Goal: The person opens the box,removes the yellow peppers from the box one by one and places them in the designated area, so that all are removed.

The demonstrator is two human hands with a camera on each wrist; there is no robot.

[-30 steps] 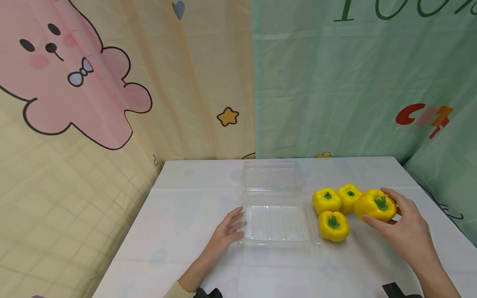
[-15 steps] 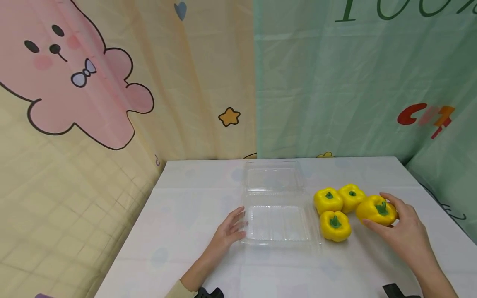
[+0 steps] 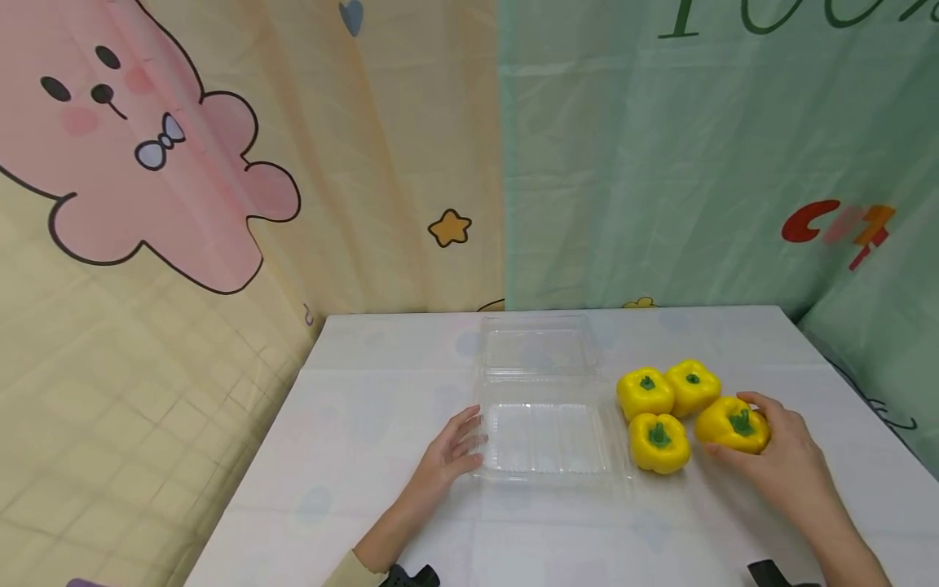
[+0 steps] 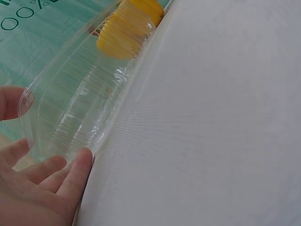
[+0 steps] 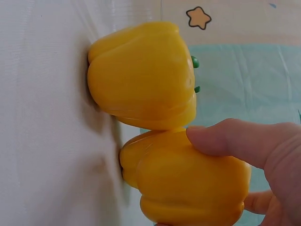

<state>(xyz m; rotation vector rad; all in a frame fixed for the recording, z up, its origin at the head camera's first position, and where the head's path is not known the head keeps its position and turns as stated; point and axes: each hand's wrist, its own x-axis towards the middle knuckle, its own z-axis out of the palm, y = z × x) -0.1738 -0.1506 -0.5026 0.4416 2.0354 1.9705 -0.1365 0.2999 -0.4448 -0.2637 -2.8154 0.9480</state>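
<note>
My right hand (image 3: 795, 448) grips a yellow bell pepper (image 3: 719, 425) with a green stem, thumb on the near side and fingers on the far side. In the right wrist view this held pepper (image 5: 193, 186) overlaps another pepper behind it, with a gap between it and the table. Three more yellow bell peppers (image 3: 659, 445) stand grouped to its left, stems up. A clear plastic clamshell box (image 3: 546, 380) lies with its lid folded back, away from me. At the box's left side, my left hand (image 3: 447, 455) rests its loosely spread fingers (image 4: 77, 174) against the wall and rim.
The white-covered table (image 3: 352, 456) meets a beige and green curtain (image 3: 638, 179) at its back edge. The front-left pepper (image 3: 645, 395) stands close to the right rim of the box.
My right hand has lowered the held pepper toward the table, slightly nearer me and a little left. The left hand, the box and the other peppers have stayed put.
</note>
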